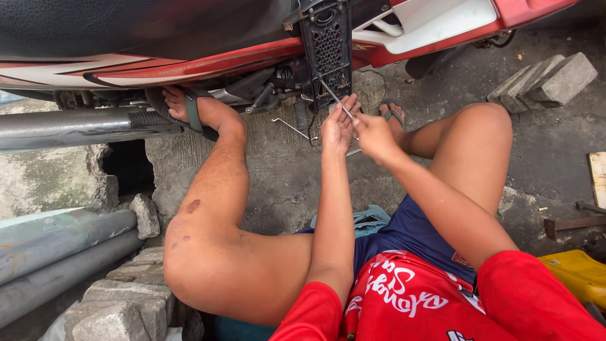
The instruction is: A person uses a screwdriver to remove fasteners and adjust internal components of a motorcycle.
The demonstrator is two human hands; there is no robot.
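Metal rod [333, 97] between both hands' fingers [351, 107]

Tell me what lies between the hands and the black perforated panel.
In the head view, only a thin metal rod spans from the left hand and right hand to the black perforated panel.

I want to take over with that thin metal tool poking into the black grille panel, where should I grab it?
Grip the thin metal tool at its lower end, coming from the seated person's side. It slants up into the black grille panel, so only that end is free, where both hands meet.
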